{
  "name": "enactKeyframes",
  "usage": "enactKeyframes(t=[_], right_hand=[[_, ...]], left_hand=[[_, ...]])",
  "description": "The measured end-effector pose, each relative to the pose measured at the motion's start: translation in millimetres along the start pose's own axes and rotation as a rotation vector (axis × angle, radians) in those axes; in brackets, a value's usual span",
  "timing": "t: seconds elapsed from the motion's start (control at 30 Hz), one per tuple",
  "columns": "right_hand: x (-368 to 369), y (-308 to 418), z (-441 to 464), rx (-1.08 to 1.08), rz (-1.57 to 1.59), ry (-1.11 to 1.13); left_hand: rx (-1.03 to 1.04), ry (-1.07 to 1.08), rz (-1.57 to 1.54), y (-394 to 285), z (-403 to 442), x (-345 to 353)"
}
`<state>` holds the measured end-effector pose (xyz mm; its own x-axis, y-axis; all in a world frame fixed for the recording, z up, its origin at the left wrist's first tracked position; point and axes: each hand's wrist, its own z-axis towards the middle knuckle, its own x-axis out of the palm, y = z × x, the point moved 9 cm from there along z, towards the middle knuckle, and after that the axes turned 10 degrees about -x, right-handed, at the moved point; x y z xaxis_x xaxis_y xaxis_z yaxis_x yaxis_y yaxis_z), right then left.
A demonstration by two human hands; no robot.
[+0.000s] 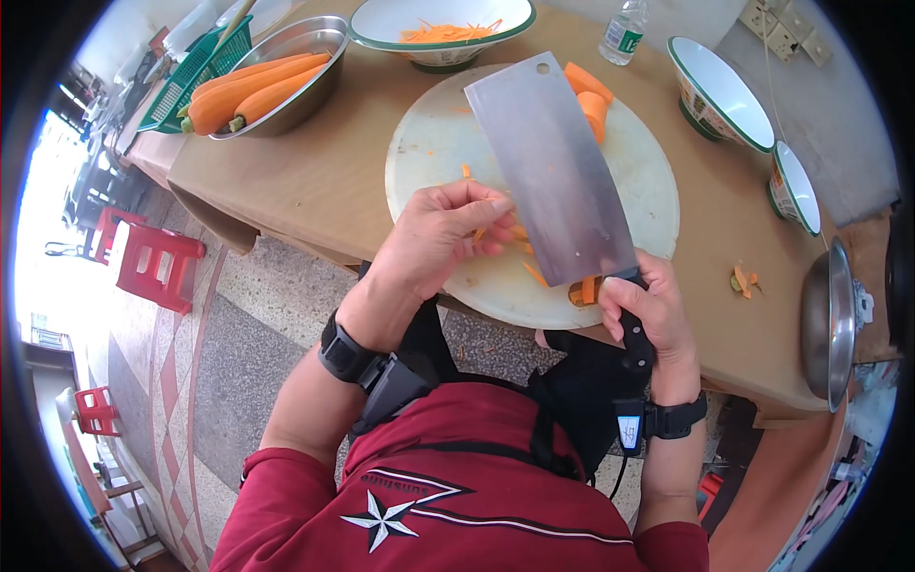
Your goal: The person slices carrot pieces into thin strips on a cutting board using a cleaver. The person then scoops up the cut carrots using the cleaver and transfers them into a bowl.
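Fingers of the right hand point(656, 310) wrap the handle point(636, 343) of the cleaver point(551, 172), held over the board point(419, 143); those of the left hand point(431, 231) curl, thumb near forefinger, though whether they pinch anything I cannot tell. Cutting looks partway done: shreds point(448, 33) lie in the white bowl point(381, 21), thick chunks point(593, 112) remain on the board, whole carrots point(262, 84) in the steel bowl point(319, 95).

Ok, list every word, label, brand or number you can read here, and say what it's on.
"sunshine": upside down in this view, on the chest of the red shirt; small, but that is how it appears to read.
Water bottle: green label, print too small to read.
Wrist device: lit screen, marks too small to read.
Cleaver: no readable marks on the blade.
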<state>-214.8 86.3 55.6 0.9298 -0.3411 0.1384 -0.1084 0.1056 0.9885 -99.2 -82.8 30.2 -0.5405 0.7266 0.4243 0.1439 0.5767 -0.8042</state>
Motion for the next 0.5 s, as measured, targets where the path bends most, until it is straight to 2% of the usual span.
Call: enactKeyframes(t=[0.07, 0.17, 0.23, 0.27, 0.33, 0.37, 0.43, 0.5], right_hand=[[-0.3, -0.1, 0.1, 0.001, 0.009, -0.009], [-1.3, -1.0, -0.8, -0.002, 0.009, -0.007], [-3.8, -2.7, -1.8, -0.008, 0.054, -0.038], [-4.1, -4.9, -2.5, -0.005, 0.054, -0.035], [-10.7, -10.2, -4.5, 0.004, 0.131, -0.106], [-10.7, -10.6, -4.7, 0.005, 0.130, -0.106], [-13.8, -10.7, -5.2, -0.003, 0.180, -0.146], [-15.0, -11.3, -5.6, -0.011, 0.190, -0.157]], left_hand=[[0.006, 0.007, -0.008, -2.7, -0.6, -4.5], [0.103, -0.105, 0.124, -16.9, -5.0, -13.8], [0.282, -0.294, 0.604, -36.6, -14.0, -15.1], [0.281, -0.297, 0.602, -34.7, -14.8, -14.4], [0.732, -0.547, 1.094, -58.3, -40.1, 7.3], [0.732, -0.548, 1.093, -55.4, -37.8, 4.7], [0.890, -0.630, 1.282, -52.8, -41.1, 10.9], [0.905, -0.624, 1.313, -50.2, -42.0, 11.9]])
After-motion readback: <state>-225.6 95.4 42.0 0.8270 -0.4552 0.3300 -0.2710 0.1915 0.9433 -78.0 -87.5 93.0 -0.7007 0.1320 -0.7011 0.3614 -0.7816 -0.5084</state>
